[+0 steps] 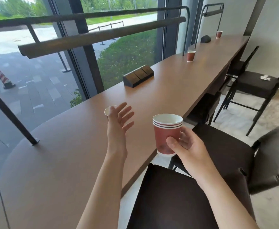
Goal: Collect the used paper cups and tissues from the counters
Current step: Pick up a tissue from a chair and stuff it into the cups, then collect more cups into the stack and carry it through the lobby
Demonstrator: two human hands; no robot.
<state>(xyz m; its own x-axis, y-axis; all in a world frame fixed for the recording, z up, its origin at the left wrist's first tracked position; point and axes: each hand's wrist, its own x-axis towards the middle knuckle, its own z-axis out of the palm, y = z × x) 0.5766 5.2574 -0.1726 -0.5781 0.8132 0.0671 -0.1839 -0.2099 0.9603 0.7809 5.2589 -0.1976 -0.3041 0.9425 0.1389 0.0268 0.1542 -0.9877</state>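
The right hand (187, 149) is gripping a stack of red paper cups (167, 133) just past the counter (168, 90) edge — thumb in front, fingers wrapping behind. The left hand (119, 119) is hovering with fingers spread, holding nothing, half-hiding another cup (108, 110). Farther along, two more cups (190, 56) are standing — crumpled tissue (265, 77) is lying on a stool (254, 85).

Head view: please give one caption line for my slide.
Right hand holds stacked red cups while open left hand reaches toward a cup on the counter.
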